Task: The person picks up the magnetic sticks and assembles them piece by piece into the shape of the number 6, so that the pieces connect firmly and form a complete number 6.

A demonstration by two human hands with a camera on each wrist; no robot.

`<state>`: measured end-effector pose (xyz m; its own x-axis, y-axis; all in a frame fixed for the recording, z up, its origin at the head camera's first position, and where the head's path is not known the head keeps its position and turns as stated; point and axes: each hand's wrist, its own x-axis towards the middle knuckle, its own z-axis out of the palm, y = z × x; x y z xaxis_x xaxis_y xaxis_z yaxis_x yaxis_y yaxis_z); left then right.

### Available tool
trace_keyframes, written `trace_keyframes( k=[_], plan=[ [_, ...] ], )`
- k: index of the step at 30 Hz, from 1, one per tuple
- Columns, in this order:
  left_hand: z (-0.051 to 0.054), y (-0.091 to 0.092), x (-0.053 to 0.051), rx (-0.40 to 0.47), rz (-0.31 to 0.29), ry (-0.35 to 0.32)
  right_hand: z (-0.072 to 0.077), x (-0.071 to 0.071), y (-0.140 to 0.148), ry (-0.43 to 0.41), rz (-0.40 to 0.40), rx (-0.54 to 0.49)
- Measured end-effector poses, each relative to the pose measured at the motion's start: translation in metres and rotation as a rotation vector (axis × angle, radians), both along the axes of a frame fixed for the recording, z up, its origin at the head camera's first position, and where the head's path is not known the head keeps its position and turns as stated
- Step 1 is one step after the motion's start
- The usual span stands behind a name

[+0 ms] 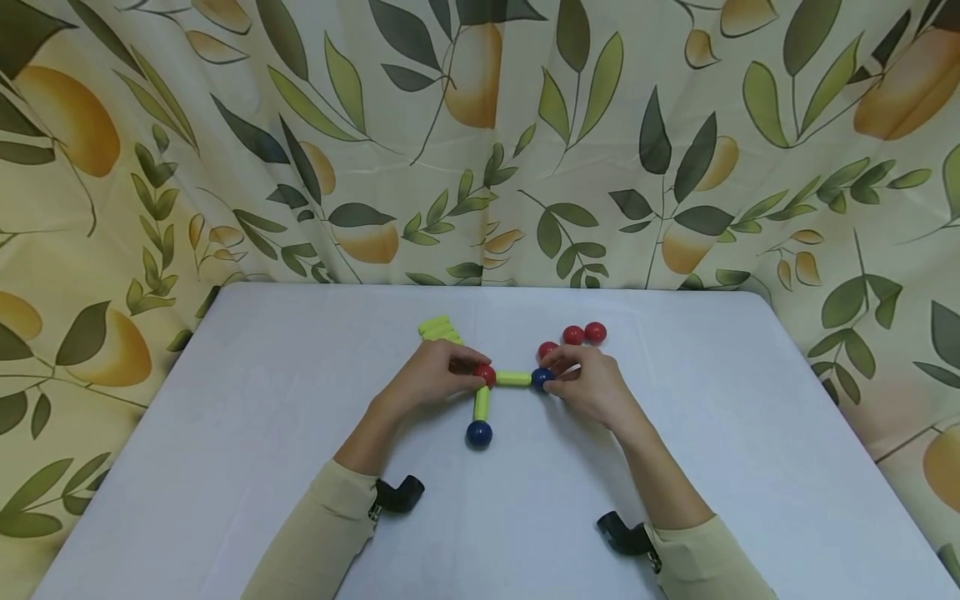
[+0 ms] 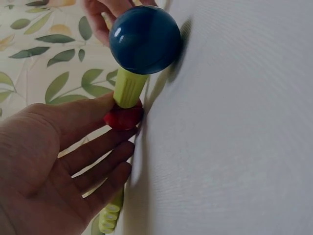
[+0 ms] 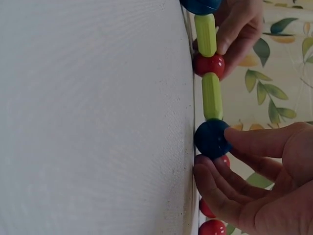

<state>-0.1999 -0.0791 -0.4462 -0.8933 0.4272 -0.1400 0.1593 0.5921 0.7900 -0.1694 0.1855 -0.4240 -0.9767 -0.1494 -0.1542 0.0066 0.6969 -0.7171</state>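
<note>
My left hand (image 1: pixel 432 372) pinches a red ball (image 1: pixel 486 375) at the corner of an L-shaped piece on the table. From that ball a yellow-green rod (image 1: pixel 513 379) runs right to a blue ball (image 1: pixel 542 380), which my right hand (image 1: pixel 592 385) holds between thumb and fingers. Another yellow-green rod (image 1: pixel 482 405) reaches toward me and ends in a second blue ball (image 1: pixel 479 434). In the left wrist view this near blue ball (image 2: pixel 145 40) stands in front of the rod and the red ball. The right wrist view shows the joined balls and rods in a line.
Several loose yellow-green rods (image 1: pixel 439 328) lie together behind my left hand. Three red balls (image 1: pixel 573 335) sit behind my right hand, one partly hidden by it. The white table (image 1: pixel 300 358) meets a leaf-and-fruit patterned cloth (image 1: pixel 465 192) at its far edge.
</note>
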Motion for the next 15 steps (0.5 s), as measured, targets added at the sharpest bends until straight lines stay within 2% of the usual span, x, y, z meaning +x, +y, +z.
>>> trace_keyframes(
  k=[4, 7, 15],
  plan=[
    [0.0024, -0.0007, 0.0005, -0.001, -0.007, 0.012, 0.0004, 0.0001, 0.0000, 0.000, 0.001, 0.003],
    [0.0036, -0.0021, 0.0007, 0.001, 0.004, 0.051, -0.0001, -0.0001, -0.0001, 0.002, 0.003, 0.005],
    [0.0055, -0.0070, -0.0001, -0.011, 0.157, 0.199, -0.0011, -0.0004, 0.0002, -0.005, 0.003, 0.007]
  ],
)
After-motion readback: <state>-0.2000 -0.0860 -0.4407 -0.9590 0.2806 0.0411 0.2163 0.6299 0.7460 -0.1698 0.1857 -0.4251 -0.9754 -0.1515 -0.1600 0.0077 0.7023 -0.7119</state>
